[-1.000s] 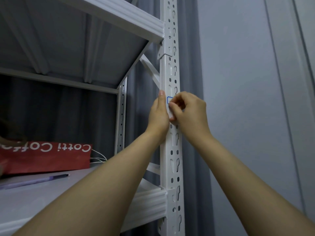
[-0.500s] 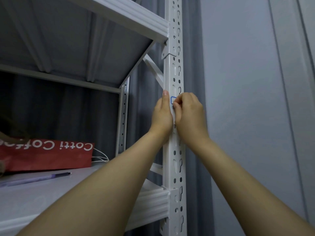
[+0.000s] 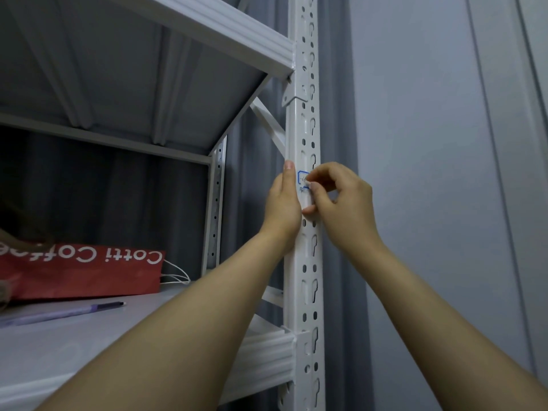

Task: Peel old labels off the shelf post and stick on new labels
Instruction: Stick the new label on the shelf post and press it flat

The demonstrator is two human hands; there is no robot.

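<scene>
Head camera looked up along a white perforated shelf post (image 3: 305, 277) that ran from top to bottom through the middle of the frame. A small label (image 3: 302, 176) with a blue outline sat on the front face of that post, about halfway up, between the upper shelf (image 3: 207, 28) and the lower shelf (image 3: 89, 351). The left hand (image 3: 283, 209) lay flat against the post's left edge just beside the label, its fingers straight and together and pointing upward, gripping nothing. The right hand (image 3: 341, 200) came in from the other side with its fingers curled; forefinger and thumb were drawn together at the label's right and lower edge, pinching at it, and they covered that part of it. A pale strip showed between those two fingertips, but whether it was a lifted piece of the label could not be told, nor could the faint writing inside the blue outline be read. On the lower shelf, well to the left of both arms, a red paper bag (image 3: 80, 274) with white lettering lay on its side, and a purple pen (image 3: 68, 312) lay in front of it. A rear post (image 3: 216, 203) stood behind, a diagonal brace (image 3: 267, 120) met the front post above the hands, and a grey curtain (image 3: 338, 114) hung beside a pale wall (image 3: 415, 143).
</scene>
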